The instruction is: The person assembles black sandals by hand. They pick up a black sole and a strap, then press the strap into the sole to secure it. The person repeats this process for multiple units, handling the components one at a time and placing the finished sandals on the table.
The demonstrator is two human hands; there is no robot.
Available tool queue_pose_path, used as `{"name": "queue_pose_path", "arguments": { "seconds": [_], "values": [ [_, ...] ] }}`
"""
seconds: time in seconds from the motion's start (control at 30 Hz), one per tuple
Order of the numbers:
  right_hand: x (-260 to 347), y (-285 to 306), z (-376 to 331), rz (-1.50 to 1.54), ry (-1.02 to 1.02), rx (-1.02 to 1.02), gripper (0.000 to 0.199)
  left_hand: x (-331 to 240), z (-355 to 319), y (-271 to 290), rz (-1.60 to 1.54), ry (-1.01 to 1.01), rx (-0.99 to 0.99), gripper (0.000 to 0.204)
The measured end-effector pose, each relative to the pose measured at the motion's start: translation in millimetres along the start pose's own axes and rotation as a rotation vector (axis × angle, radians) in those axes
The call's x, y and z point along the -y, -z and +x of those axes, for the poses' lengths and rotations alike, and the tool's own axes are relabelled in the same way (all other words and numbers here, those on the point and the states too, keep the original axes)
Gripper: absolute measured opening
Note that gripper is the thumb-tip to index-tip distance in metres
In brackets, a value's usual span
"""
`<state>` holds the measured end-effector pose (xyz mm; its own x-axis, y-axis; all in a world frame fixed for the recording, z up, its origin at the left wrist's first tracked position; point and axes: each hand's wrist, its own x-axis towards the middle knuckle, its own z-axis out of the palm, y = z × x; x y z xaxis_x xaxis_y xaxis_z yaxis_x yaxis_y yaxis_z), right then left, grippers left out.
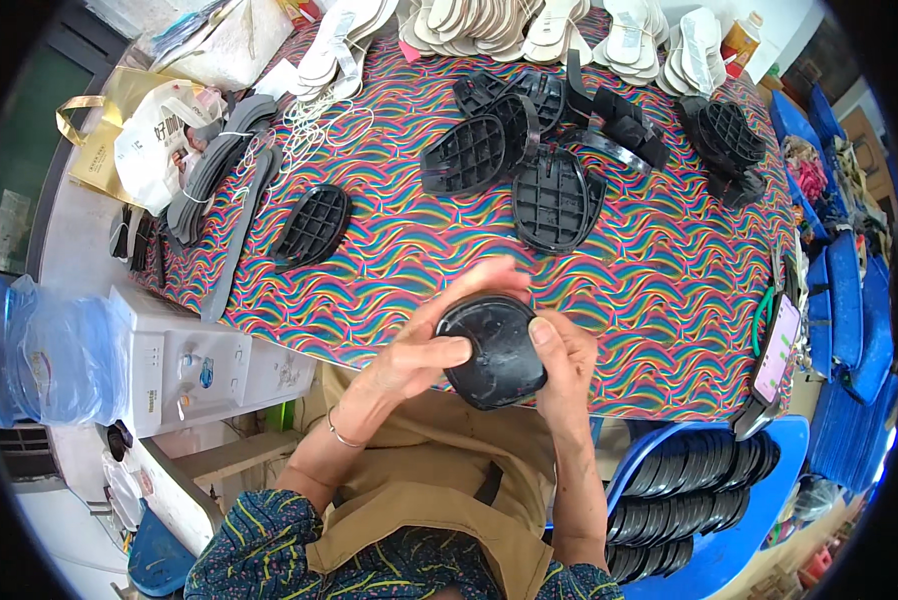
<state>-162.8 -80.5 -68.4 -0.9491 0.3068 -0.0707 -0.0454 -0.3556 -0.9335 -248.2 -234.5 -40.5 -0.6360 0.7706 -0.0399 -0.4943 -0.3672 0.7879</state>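
Note:
Just in front of my body, a glossy black shoe heel piece (494, 350) is held tilted between both hands, its smooth face toward me. My left hand (424, 335) grips its left side, thumb across the face and fingers behind the far edge. My right hand (564, 365) clasps the right side, with the thumb pressed on the upper right edge. On the table farther off, several similar black heel pieces (554, 200) lie in a loose heap, some showing a gridded hollow side. A single gridded heel piece (312, 228) lies apart to the left.
Stacks of pale insoles (469, 25) line the far edge of the patterned tablecloth (409, 285). Grey strips (214, 175) and white string (309, 135) lie at left, above a white water dispenser (194, 365). A lit phone (777, 350) stands at right, above a blue bin (784, 520) of black pieces.

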Motion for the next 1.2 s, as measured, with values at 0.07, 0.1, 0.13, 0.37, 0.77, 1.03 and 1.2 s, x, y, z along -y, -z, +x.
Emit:
{"name": "queue_pose_path", "arguments": {
  "seconds": [0.07, 0.1, 0.13, 0.37, 0.77, 1.03, 1.2],
  "values": [
    [-4.8, -3.6, -0.2, 0.061, -0.026, 0.065, 0.035, 9.8, -1.4, -9.0, -0.128, -0.054, 0.034, 0.091],
    [-3.7, -10.0, 0.0, 0.16, -0.058, -0.004, 0.036, 14.2, -1.5, -12.6, -0.192, -0.08, 0.052, 0.091],
    [-1.6, -22.0, 0.9, 0.256, -0.089, -0.075, 0.038, 18.7, -0.1, -12.5, -0.228, -0.087, 0.025, 0.084],
    [-6.2, -26.6, -8.9, 0.304, -0.002, 0.031, 0.042, 4.6, 7.9, -8.1, -0.353, -0.185, -0.074, 0.074],
    [-8.4, -28.5, -10.0, 0.171, 0.072, -0.019, 0.039, 3.0, 16.4, -10.6, -0.647, -0.22, -0.206, 0.065],
    [-27.2, -23.1, -5.4, 0.113, 0.037, -0.14, 0.032, 1.8, 19.9, -16.7, -0.552, -0.245, -0.342, 0.057],
    [-7.0, -48.6, -6.0, -0.085, 0.144, -0.108, 0.064, 1.3, 21.2, -17.6, -0.482, -0.25, -0.368, 0.059]
  ]
}}
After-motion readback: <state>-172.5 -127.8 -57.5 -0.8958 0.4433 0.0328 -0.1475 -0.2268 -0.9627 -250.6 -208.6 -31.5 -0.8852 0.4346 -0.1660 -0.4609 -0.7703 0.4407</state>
